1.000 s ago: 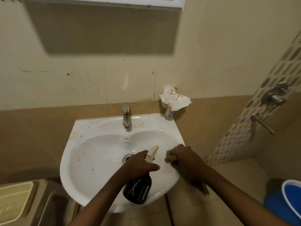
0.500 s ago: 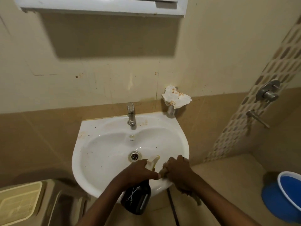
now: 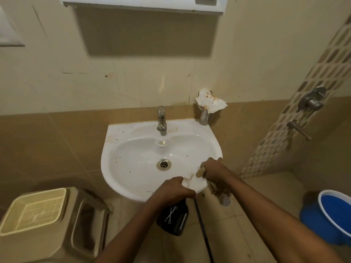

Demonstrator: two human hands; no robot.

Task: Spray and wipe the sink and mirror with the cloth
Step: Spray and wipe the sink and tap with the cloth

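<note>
A white wall-mounted sink [image 3: 133,168] with dark specks and a chrome tap [image 3: 161,118] sits in the middle. My left hand [image 3: 171,189] grips a black spray bottle [image 3: 173,218] with a cream nozzle, held over the sink's front rim. My right hand [image 3: 213,168] is closed on a brownish cloth [image 3: 218,187] at the sink's right front edge; part of the cloth hangs below the hand. Only the white lower frame of the mirror cabinet [image 3: 144,4] shows at the top.
A stained white rag [image 3: 209,100] rests on a metal fitting right of the tap. A beige lidded bin [image 3: 57,224] stands lower left, a blue bucket [image 3: 328,217] lower right. Shower valves [image 3: 311,100] are on the right wall. A floor drain [image 3: 225,200] lies beneath the sink.
The view has pulled back and tilted up, showing more of the cabinet frame. Both hands have drawn from inside the basin toward its front right rim.
</note>
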